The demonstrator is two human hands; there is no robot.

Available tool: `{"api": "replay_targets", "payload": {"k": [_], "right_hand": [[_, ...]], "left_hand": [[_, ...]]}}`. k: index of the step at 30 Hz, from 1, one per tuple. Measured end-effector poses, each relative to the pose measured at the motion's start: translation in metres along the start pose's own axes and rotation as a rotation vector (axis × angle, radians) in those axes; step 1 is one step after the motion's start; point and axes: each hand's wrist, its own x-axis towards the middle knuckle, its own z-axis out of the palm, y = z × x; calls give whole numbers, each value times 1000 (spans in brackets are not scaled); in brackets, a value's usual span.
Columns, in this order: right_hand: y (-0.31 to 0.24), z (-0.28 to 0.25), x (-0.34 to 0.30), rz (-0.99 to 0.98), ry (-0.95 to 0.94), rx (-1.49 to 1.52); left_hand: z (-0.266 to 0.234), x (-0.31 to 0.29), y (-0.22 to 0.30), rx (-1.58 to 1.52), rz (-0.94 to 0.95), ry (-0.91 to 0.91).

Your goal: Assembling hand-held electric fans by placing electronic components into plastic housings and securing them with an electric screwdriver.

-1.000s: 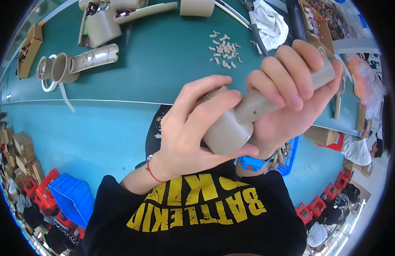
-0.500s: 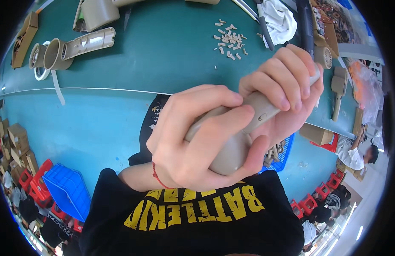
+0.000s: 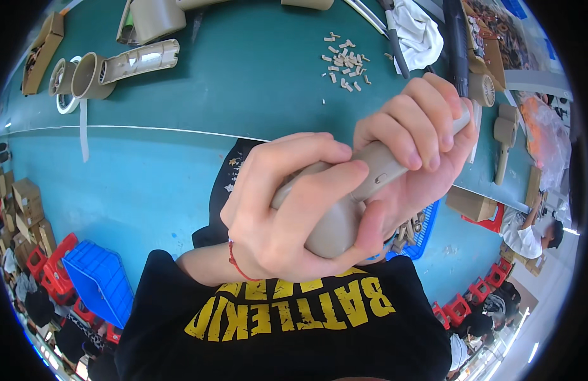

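Near the green surface's [image 3: 243,82] front edge, we hold a beige device [image 3: 372,176] – left hand [image 3: 268,209] around its round head [image 3: 335,230], right hand [image 3: 411,130] round its handle [image 3: 384,163] – seemingly adjusting it; next calls for firm opposing grips. Small beige pieces [image 3: 348,61] lie on the surface.

Place: a factory-style assembly workshop.
Green workbench [image 3: 243,82]: a cluster of small beige parts [image 3: 347,62] and an open beige casing [image 3: 140,61].
Blue floor [image 3: 148,171]: stacked cardboard boxes [image 3: 28,198], a blue plastic crate [image 3: 102,279], red stools [image 3: 58,270].
Right edge: a person in white [image 3: 521,233], with more people below.
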Motion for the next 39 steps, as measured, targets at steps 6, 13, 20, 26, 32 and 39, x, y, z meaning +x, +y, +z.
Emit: {"api": "replay_targets", "payload": {"k": [6, 13, 20, 26, 32, 39], "right_hand": [[-2, 0, 9, -1, 17, -105], [33, 39, 33, -107, -157, -749], [57, 33, 50, -320, -178, -1198], [76, 17, 59, -315, -206, -1530], [64, 17, 65, -430, -290, -1948], [-28, 109, 61, -595, -511, -1504]], "left_hand": [[0, 3, -13, 36, -51, -16], [-42, 55, -9, 196, -35, -366], [-31, 76, -15, -554, -430, -345], [-13, 63, -48, -540, -343, 50], [-12, 69, -53, -525, -279, 114], [-17, 90, -57, -586, -369, -10]]}}
